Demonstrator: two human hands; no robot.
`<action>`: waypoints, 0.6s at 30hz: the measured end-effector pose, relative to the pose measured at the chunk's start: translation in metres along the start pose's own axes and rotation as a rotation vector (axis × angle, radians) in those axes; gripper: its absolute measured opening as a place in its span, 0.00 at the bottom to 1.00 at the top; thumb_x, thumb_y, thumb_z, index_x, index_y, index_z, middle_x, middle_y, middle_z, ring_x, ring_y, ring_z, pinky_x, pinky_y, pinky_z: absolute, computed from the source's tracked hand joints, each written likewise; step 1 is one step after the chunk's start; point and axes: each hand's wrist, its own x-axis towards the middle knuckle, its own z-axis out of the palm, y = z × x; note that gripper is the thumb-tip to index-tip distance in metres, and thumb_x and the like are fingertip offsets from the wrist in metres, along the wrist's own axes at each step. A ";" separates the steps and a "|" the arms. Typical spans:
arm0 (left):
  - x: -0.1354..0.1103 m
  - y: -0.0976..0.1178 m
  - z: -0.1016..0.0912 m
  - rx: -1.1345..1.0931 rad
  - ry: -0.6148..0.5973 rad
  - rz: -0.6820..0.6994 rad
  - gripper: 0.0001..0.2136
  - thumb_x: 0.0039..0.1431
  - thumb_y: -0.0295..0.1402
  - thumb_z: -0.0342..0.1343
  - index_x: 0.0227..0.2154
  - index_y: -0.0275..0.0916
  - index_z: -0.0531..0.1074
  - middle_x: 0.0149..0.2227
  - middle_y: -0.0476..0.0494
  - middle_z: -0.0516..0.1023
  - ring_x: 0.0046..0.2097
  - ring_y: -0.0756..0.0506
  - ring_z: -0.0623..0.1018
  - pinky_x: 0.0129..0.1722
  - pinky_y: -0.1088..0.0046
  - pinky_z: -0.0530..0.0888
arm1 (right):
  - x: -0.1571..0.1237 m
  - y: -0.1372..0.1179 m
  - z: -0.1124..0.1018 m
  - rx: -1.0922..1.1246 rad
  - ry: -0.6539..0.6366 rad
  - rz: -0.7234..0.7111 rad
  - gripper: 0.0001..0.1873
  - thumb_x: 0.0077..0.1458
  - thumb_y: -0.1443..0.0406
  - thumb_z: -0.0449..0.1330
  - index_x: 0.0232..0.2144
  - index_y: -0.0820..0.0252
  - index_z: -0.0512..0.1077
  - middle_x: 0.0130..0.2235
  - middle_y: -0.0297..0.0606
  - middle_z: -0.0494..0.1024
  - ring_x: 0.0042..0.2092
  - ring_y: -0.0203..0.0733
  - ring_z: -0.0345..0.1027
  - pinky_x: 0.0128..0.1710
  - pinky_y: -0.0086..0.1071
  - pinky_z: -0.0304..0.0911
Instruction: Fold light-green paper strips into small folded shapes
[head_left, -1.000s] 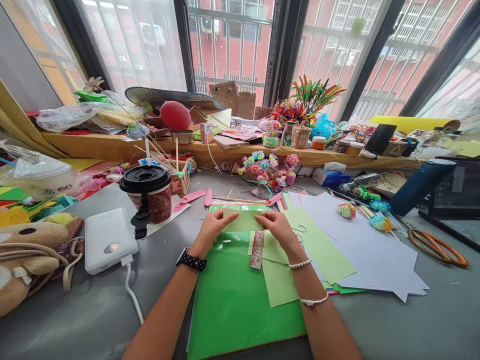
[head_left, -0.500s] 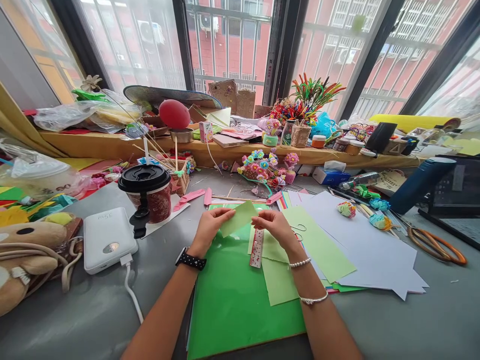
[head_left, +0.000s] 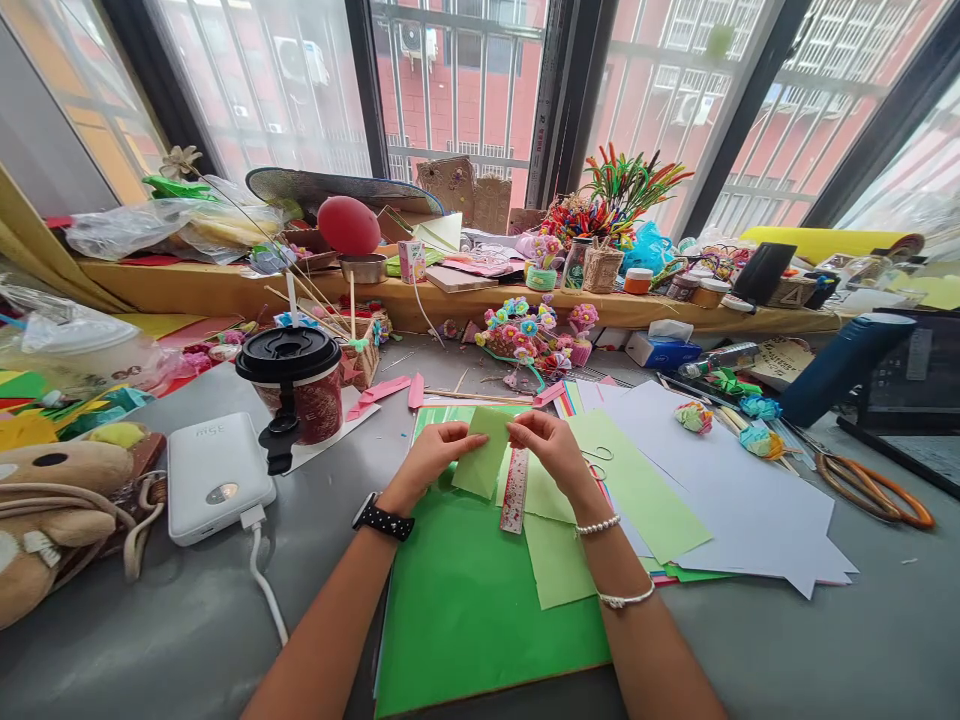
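Both my hands hold up a small light-green paper piece (head_left: 484, 458) above a bright green sheet (head_left: 472, 600) on the grey table. My left hand (head_left: 431, 455) pinches its upper left edge; a black watch sits on that wrist. My right hand (head_left: 551, 445) pinches the upper right corner; bead bracelets circle that wrist. The paper hangs nearly upright, tilted a little. A patterned ruler (head_left: 514, 490) lies under my right hand on more light-green paper (head_left: 559, 560).
A lidded coffee cup (head_left: 294, 385) and a white power bank (head_left: 216, 476) with cable stand to the left, beside a plush toy (head_left: 52, 510). White sheets (head_left: 720, 480), orange-handled scissors (head_left: 874, 488) and a dark blue bottle (head_left: 844, 368) lie right. The window ledge (head_left: 450, 300) holds craft clutter.
The light-green piece lay flat under both hands a second ago. It was lifted and turned until it hangs nearly upright between my fingertips.
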 end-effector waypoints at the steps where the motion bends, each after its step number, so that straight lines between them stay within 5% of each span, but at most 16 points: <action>1: 0.000 0.000 0.001 -0.009 -0.017 -0.008 0.10 0.40 0.37 0.57 0.24 0.35 0.73 0.25 0.48 0.74 0.28 0.50 0.70 0.27 0.77 0.65 | 0.000 0.000 0.000 0.002 0.005 -0.010 0.09 0.39 0.61 0.60 0.23 0.63 0.69 0.22 0.32 0.70 0.25 0.33 0.65 0.28 0.29 0.63; 7: 0.000 -0.002 0.005 -0.035 -0.117 -0.003 0.12 0.41 0.37 0.57 0.29 0.35 0.73 0.28 0.46 0.74 0.33 0.47 0.71 0.33 0.73 0.67 | -0.001 -0.001 0.001 -0.022 0.028 -0.027 0.10 0.40 0.60 0.59 0.23 0.63 0.70 0.22 0.32 0.70 0.25 0.33 0.63 0.27 0.29 0.62; 13: 0.001 0.001 0.006 -0.054 0.121 0.104 0.10 0.39 0.36 0.58 0.15 0.34 0.68 0.18 0.53 0.66 0.24 0.53 0.66 0.26 0.78 0.64 | -0.002 -0.002 0.004 -0.016 -0.013 -0.025 0.10 0.40 0.60 0.59 0.20 0.62 0.67 0.20 0.30 0.68 0.24 0.32 0.62 0.26 0.28 0.61; 18: 0.000 0.003 0.007 -0.012 0.139 0.108 0.12 0.39 0.39 0.57 0.14 0.34 0.67 0.17 0.53 0.65 0.23 0.53 0.65 0.24 0.78 0.63 | -0.001 0.001 0.004 -0.023 -0.013 -0.037 0.10 0.41 0.60 0.58 0.21 0.62 0.66 0.21 0.30 0.67 0.24 0.32 0.62 0.26 0.28 0.61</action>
